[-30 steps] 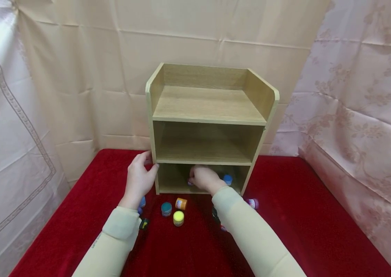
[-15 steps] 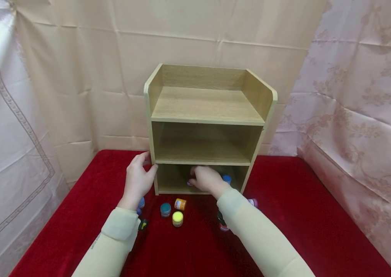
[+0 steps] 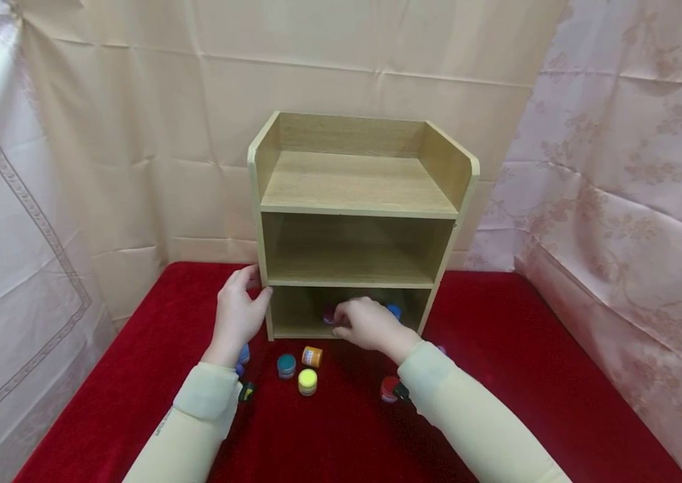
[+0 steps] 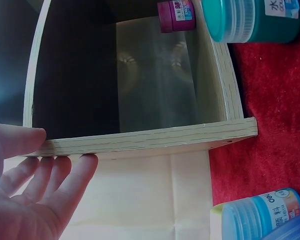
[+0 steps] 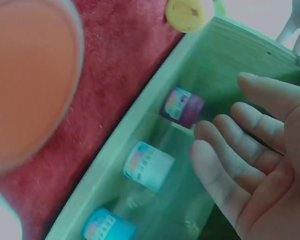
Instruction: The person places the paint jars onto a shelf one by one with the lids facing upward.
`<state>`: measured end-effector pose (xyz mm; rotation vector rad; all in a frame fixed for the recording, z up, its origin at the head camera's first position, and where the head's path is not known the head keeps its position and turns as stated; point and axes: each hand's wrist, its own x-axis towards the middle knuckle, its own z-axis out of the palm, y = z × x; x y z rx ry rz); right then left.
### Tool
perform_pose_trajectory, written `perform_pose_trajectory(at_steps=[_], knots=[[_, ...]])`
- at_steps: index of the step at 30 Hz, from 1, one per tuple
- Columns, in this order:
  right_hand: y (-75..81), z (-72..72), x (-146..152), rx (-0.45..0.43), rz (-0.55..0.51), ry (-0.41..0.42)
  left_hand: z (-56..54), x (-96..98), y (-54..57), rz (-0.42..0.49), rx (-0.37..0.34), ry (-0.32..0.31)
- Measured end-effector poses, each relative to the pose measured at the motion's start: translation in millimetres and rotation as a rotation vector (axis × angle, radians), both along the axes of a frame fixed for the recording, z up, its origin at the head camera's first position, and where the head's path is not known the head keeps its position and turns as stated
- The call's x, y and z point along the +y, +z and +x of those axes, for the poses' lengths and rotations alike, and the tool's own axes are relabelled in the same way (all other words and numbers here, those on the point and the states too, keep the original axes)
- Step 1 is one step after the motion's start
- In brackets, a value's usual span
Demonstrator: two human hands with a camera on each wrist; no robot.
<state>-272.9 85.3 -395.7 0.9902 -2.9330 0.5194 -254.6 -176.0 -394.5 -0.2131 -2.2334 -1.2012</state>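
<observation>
My left hand [image 3: 239, 310] pinches the left side panel of a wooden shelf unit [image 3: 359, 181], thumb on the front edge and fingers on the outer face. In the bottom compartment a purple paint jar [image 5: 182, 107] stands near the front lip. My right hand [image 3: 371, 323] hovers just right of it, fingers loosely bent and holding nothing; in the right wrist view a gap separates the fingertips [image 5: 202, 131] from the jar. Beside the purple jar are a pale jar [image 5: 148, 166], hidden behind the hand in the head view, and a blue jar [image 3: 394, 311].
On the red cloth [image 3: 329, 436] before the shelf are a teal jar [image 3: 286, 366], a tipped orange jar [image 3: 312, 356] and a yellow jar [image 3: 307, 382]. A red jar [image 3: 388, 389] lies near my right sleeve. Blue jars [image 3: 244, 353] are partly behind my left wrist.
My right hand has let go of the purple jar and drawn back to the right and towards me. The left hand keeps its place on the side panel.
</observation>
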Motion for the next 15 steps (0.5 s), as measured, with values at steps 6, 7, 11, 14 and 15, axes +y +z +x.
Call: perform_pose_trajectory(at_steps=[6, 7, 11, 14, 15], knots=[[11.8, 8.1, 21, 0.017, -0.054, 0.092, 0.5, -0.1, -0.1, 0.007, -0.011, 0.0], [14.7, 9.5, 25, 0.023, -0.061, 0.11, 0.7, -0.1, -0.4, 0.009, -0.014, -0.001], [27.8, 15.0, 39, 0.022, -0.102, 0.18, 1.2, 0.1, -0.3, 0.014, -0.023, -0.002], [38.2, 19.2, 48, 0.017, -0.123, 0.202, 1.1, 0.2, -0.2, 0.014, -0.025, -0.003], [41.7, 20.6, 51, 0.012, -0.13, 0.203, 1.2, 0.1, -0.3, 0.014, -0.025, -0.003]])
